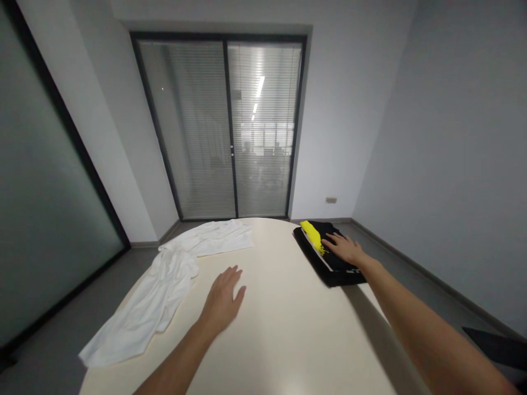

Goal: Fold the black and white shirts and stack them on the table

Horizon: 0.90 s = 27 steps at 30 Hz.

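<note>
My right hand [345, 248] lies flat on a folded black garment [329, 274] at the table's right edge, its fingers stretched toward a bright yellow patch [312, 235] on the cloth. The black garment seems to lie in layers, with a thin pale strip along its left side. My left hand [224, 296] is over the middle of the table, palm down, thumb apart from the fingers, holding nothing. To its left, white trousers [152, 296] lie spread and bent, one leg toward me and the other toward the far edge.
The pale table [284, 329] has a rounded far edge. Beyond it stands a glass partition with blinds [263, 137] in a dark frame. A frosted glass panel [53, 192] rises on the left. A dark object [494, 345] shows at the lower right.
</note>
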Tool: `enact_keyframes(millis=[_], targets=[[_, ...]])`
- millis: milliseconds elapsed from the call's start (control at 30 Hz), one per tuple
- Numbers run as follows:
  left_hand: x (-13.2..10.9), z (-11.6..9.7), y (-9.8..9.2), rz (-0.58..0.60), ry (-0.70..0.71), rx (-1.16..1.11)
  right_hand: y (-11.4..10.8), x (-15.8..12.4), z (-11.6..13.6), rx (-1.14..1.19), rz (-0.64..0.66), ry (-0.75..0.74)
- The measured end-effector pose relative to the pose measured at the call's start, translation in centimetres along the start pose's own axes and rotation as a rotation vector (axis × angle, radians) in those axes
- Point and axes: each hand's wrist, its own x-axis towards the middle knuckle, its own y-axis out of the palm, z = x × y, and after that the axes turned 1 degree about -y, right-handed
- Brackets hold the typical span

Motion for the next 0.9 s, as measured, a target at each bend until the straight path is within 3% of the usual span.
enact_keyframes(millis=[67, 133, 200, 267, 333, 400, 500, 700, 800, 900], targets=[[0.5, 1.4, -1.3, -0.109, -0.134, 0.156, -1.4, -0.3, 1.5, 0.026, -0.08, 0.073], [0.7, 3.3, -2.8, -0.18, -0.297, 0.296, -2.4, -1.4, 3.9, 0.099, -0.259, 0.076], [0.6, 5.4, -4.2, -0.172, -0.458, 0.397, -2.5, -3.3, 6.9, 0.202, -0.426, 0.033], [0.4, 7.2, -5.2, -0.088, -0.598, 0.433, -1.5, -5.9, 9.9, 0.27, -0.526, -0.111], [0.2, 8.3, -5.9, 0.026, -0.644, 0.431, 0.1, -8.4, 12.4, 0.303, -0.497, -0.282], [0.3, 8.3, -6.3, 0.095, -0.607, 0.419, 1.7, -10.5, 14.2, 0.278, -0.377, -0.458], [0.6, 6.6, -6.6, 0.146, -0.515, 0.398, 3.1, -12.1, 15.3, 0.282, -0.152, -0.608], [-0.5, -1.1, -6.0, 0.253, -0.25, 0.273, 3.6, -12.4, 15.2, 0.388, -0.01, -0.595], [-1.1, -4.5, -6.0, 0.282, -0.116, 0.014, 3.8, -12.3, 15.0, 0.407, 0.02, -0.599], [-1.0, -5.6, -6.2, 0.401, -0.081, -0.346, 3.8, -12.5, 15.1, 0.443, 0.028, -0.631]])
